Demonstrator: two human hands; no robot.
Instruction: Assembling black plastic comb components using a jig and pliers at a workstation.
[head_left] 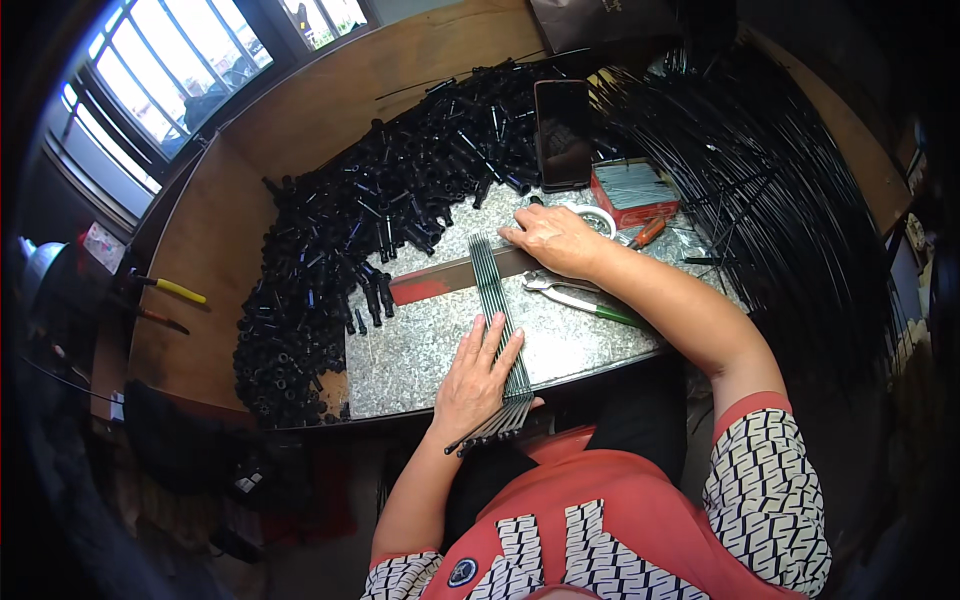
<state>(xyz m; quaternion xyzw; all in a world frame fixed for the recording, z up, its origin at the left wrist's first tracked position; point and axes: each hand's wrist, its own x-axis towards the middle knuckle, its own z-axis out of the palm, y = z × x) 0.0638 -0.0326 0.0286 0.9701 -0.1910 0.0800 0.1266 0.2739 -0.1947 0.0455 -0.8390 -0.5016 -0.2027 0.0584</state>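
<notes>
Several thin dark green rods [487,275] lie side by side in a flat row, crossing a brown and red bar [430,281] on the speckled grey board [400,360]. My left hand [475,378] lies over their near part, fingers on top and thumb tip showing on the other side. The rods' near ends, bent and knobbed, fan out past the board's front edge. My right hand [560,240] is over the bar's right end, beside a white ring [597,216]. Its fingers are curled, and what they hold, if anything, is hidden.
Short black tubular parts [340,220] are heaped left and behind. A phone [563,135] stands at the back beside a red box [632,190] of thin pins. Green-handled pliers [580,300] and an orange-handled tool [648,233] lie by my right forearm. Long black rods [770,190] fill the right side.
</notes>
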